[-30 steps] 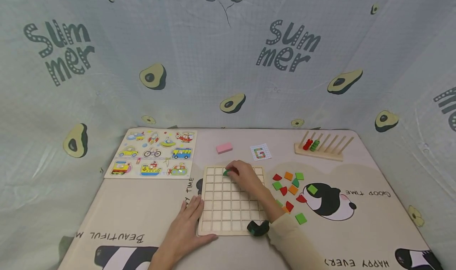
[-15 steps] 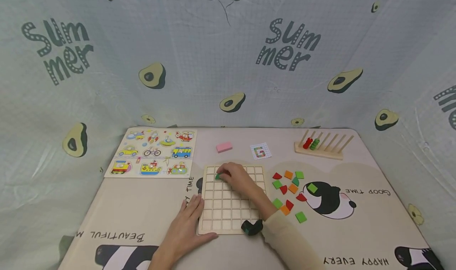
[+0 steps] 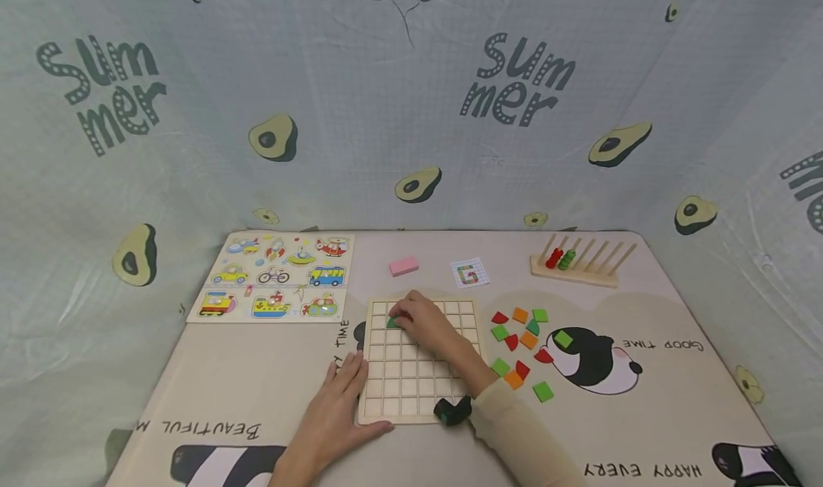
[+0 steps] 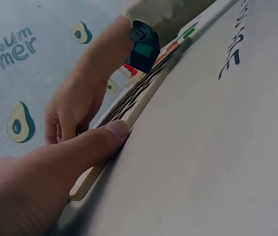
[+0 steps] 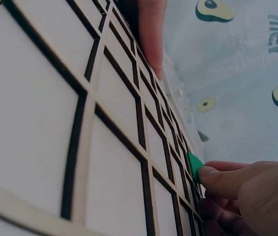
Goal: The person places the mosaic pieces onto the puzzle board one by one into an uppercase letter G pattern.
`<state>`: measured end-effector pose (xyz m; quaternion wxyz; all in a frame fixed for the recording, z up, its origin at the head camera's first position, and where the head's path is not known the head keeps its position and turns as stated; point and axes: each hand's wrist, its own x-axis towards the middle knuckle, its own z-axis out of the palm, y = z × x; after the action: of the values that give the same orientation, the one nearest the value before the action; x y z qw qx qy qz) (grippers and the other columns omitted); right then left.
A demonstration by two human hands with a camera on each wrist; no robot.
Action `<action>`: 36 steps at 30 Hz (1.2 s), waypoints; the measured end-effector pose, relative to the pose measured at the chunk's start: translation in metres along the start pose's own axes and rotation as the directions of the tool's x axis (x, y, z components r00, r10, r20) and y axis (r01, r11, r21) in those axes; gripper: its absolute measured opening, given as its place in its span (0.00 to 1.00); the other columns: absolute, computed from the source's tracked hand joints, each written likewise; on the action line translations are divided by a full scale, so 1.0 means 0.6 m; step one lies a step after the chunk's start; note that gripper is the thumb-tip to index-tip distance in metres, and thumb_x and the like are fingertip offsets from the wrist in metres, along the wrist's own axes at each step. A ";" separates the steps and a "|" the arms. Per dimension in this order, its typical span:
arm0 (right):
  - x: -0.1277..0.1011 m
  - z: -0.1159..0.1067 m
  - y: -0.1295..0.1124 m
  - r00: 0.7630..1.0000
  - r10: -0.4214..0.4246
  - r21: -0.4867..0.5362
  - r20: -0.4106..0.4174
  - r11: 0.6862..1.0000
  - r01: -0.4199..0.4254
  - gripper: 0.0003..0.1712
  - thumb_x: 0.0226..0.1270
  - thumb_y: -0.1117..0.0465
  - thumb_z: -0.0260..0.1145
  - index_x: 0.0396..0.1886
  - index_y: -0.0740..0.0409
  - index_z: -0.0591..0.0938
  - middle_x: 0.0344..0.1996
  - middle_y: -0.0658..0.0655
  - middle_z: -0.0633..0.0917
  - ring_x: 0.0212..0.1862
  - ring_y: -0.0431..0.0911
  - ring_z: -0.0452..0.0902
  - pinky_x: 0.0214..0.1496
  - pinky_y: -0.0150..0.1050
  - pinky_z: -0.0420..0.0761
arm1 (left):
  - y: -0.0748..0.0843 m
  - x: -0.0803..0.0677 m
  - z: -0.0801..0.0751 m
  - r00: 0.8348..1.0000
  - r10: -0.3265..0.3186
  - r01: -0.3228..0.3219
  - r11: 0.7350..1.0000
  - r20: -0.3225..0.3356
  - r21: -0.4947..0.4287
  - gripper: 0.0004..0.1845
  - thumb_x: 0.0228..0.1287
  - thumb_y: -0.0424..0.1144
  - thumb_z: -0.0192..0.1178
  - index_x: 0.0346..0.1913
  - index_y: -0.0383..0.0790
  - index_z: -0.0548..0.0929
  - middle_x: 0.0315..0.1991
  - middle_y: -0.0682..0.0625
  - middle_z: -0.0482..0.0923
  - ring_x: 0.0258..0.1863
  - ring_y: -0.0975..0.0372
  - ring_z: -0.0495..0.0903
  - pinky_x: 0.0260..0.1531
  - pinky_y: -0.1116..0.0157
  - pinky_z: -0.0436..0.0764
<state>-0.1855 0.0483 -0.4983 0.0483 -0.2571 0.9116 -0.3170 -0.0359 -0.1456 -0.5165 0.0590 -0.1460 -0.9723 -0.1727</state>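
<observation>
My right hand (image 3: 427, 324) pinches a dark green quarter-circle tile (image 3: 391, 323) between thumb and fingertips, over the far left cells of a wooden grid board (image 3: 392, 388). In the right wrist view the tile (image 5: 194, 165) stands tilted against the grid strips, its edge right at the board. My left hand (image 3: 331, 415) lies at the board's near left corner with fingers straight along the left side. Seen from the left wrist, its thumb (image 4: 92, 147) rests on the board's near edge. Other tiles lie loose right of the board, among them another dark green quarter-circle (image 3: 533, 328).
Several red, orange and light green tiles (image 3: 543, 392) are scattered on the right. Behind the board lie a pink block (image 3: 403, 265) and a pattern card (image 3: 470, 273). A peg stand (image 3: 574, 278) is back right, a vehicle puzzle board (image 3: 270, 280) back left.
My right hand has moved left across the board's far rows with the green tile, then slightly toward me. My left hand has stayed put.
</observation>
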 end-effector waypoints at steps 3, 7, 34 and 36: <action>0.000 0.001 -0.001 1.000 0.000 -0.022 0.001 1.000 0.000 0.10 0.68 0.56 0.59 0.44 0.48 0.84 0.39 0.46 0.76 0.39 0.36 0.74 0.44 0.30 0.79 | 0.000 0.000 -0.001 1.000 0.007 -0.007 1.000 -0.005 0.003 0.58 0.40 0.79 0.55 0.66 0.36 0.68 0.69 0.46 0.64 0.71 0.56 0.60 0.74 0.57 0.56; -0.001 0.003 -0.001 1.000 0.002 -0.037 0.004 0.999 -0.002 0.11 0.69 0.57 0.58 0.45 0.50 0.85 0.39 0.47 0.76 0.40 0.37 0.74 0.44 0.30 0.80 | 0.000 0.000 -0.001 1.000 0.014 -0.014 1.000 -0.014 -0.001 0.58 0.40 0.78 0.56 0.66 0.36 0.68 0.69 0.45 0.65 0.71 0.56 0.60 0.73 0.57 0.57; -0.020 -0.017 -0.006 0.999 0.017 -0.102 -0.028 0.995 -0.020 0.22 0.64 0.50 0.63 0.55 0.52 0.79 0.42 0.47 0.79 0.40 0.37 0.73 0.45 0.33 0.79 | 0.003 0.000 -0.002 0.999 -0.022 0.022 1.000 0.038 0.001 0.59 0.40 0.80 0.53 0.67 0.37 0.66 0.70 0.46 0.62 0.72 0.56 0.58 0.74 0.56 0.54; -0.022 -0.022 -0.006 0.999 0.031 -0.106 -0.033 0.994 -0.035 0.22 0.64 0.49 0.63 0.55 0.52 0.79 0.42 0.47 0.80 0.42 0.38 0.74 0.47 0.34 0.80 | 0.004 0.001 -0.002 0.999 -0.020 0.019 1.000 0.032 0.001 0.59 0.40 0.80 0.53 0.67 0.37 0.67 0.70 0.46 0.62 0.72 0.56 0.58 0.74 0.57 0.54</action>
<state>-0.1757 0.0602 -0.4866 0.0252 -0.2392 0.9321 -0.2710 -0.0355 -0.1441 -0.5145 0.0418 -0.1392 -0.9746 -0.1705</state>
